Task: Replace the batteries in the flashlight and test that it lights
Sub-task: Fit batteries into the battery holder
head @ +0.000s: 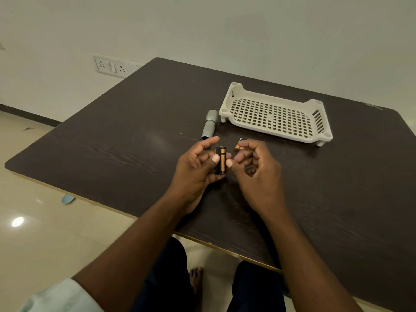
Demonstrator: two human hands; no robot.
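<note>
A person sits at a dark wooden table [126, 140], seen from above, both bare forearms reaching forward. The left hand [198, 167] is curled around a small black battery holder [220, 161], held upright between thumb and fingers, with a copper-and-black battery [223, 160] showing in its front slot. The right hand [254, 163] is just beside it, thumb tip close to the holder, fingers curled in; it pinches two more batteries [239, 145] whose copper ends stick out above the index finger.

Just beyond the left fingertips, the gray flashlight body [209, 124] lies on the table, its open end toward the person. To its right, close by, stands a white plastic basket [276, 131] with a grid bottom and short feet.

Behind the table is a pale wall with a white socket panel [110, 66]. Below the table edge, dark trousers and a bare foot [196, 280] rest on a glossy cream floor.
</note>
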